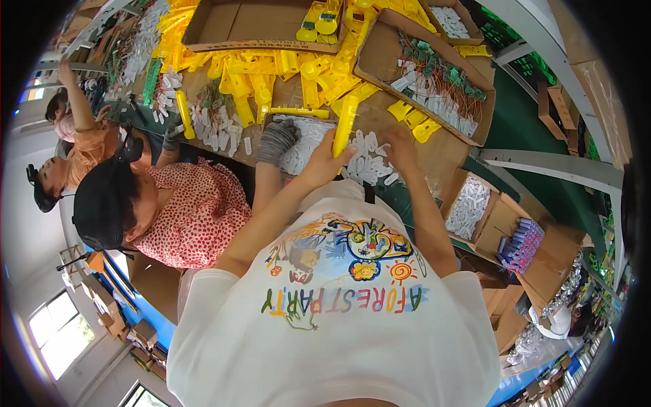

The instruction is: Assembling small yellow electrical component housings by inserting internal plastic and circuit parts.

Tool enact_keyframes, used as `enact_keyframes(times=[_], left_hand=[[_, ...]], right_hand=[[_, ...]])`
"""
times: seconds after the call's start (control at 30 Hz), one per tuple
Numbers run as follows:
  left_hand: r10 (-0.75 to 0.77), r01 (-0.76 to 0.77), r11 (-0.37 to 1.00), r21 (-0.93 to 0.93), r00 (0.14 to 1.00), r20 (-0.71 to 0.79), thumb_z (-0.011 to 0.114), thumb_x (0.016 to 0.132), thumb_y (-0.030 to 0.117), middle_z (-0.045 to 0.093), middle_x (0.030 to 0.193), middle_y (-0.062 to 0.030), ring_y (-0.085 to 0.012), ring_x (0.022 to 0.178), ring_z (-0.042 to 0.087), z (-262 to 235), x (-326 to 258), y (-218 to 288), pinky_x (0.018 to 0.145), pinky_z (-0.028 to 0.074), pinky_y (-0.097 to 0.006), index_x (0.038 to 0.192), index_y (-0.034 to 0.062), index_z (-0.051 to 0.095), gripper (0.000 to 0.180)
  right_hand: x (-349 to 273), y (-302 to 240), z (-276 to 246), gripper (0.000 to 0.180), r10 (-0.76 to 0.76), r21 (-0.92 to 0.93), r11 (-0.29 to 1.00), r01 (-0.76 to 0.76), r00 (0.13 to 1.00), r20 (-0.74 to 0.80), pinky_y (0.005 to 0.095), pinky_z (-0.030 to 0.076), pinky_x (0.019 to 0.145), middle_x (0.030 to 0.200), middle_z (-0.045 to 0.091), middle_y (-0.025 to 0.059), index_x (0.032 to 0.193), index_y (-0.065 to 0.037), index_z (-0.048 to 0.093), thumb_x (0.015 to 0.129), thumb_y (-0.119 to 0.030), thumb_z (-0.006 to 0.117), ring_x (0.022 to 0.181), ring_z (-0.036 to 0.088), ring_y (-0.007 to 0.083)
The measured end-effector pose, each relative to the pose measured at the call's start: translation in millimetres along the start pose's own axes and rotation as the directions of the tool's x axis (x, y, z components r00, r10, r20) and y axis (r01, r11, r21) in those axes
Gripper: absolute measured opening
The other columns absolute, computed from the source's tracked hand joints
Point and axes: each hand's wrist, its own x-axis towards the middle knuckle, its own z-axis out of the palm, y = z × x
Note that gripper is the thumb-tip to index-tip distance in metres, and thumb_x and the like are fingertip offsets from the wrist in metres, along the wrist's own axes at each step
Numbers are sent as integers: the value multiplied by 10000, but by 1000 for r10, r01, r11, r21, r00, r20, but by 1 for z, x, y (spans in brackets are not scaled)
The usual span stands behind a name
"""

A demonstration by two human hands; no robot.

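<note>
My left hand [327, 163] is closed around a long yellow plastic casing [347, 122], which stands up from the fingers. Just to the right, my right hand [401, 150] is over the edge of a pile of small white plastic pieces [369, 159]. Its fingers are blurred and partly turned away, so whether they hold a piece cannot be made out. More white pieces [305, 142] lie in a shallow box left of my left hand. A co-worker's grey-gloved hand [278, 139] reaches to that box's left end.
Yellow casings [254, 74] are heaped beyond my hands, around a cardboard box [237, 27]. Another cardboard box [363, 61] holds green circuit boards with wires [434, 61]. At right stand a box of white pieces [469, 207] and purple cylinders [521, 244]. A co-worker [196, 210] sits close on my left.
</note>
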Motion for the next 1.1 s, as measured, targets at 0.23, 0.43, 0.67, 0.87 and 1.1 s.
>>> enact_keyframes(times=[0.23,0.43,0.67,0.87,1.1], left_hand=[[-321,351,610,-711,929,183,405,953,357,527,805,-48,-137,639,533,4,-5,4,592,450,-272,1102,45,475,353],[-206,153,869,-471,977,-62,447,934,313,520,802,-52,-144,628,527,28,8,8,569,440,-275,1048,51,484,288],[-220,400,546,-736,916,334,459,940,279,498,754,-50,-116,583,476,34,1,11,520,391,-248,1044,59,461,243],[-92,294,674,-678,944,318,436,951,288,494,744,-49,-116,574,467,38,-2,14,527,400,-251,1092,65,456,264],[-166,383,577,-721,920,356,405,960,322,529,759,-57,-123,555,522,32,-6,38,504,438,-256,1056,44,452,298]], right_hand=[[-17,0,-7,116,-58,165,985,43,994,87,374,490,637,799,617,149,866,-65,658,804,-121,577,694,610,310],[-27,-86,-64,138,-12,483,857,-179,931,365,349,456,541,699,613,156,820,-31,654,803,-163,616,603,597,283],[-19,-114,-106,117,-62,604,792,-95,970,234,304,435,487,616,603,114,738,-18,651,716,-126,690,537,589,233],[-22,-108,-96,128,-105,530,848,-6,978,179,252,464,542,676,628,47,739,-21,619,652,-36,712,575,594,146],[-34,-110,-80,186,111,765,634,-116,992,58,236,489,586,793,634,57,814,-32,609,654,18,691,651,606,140]])
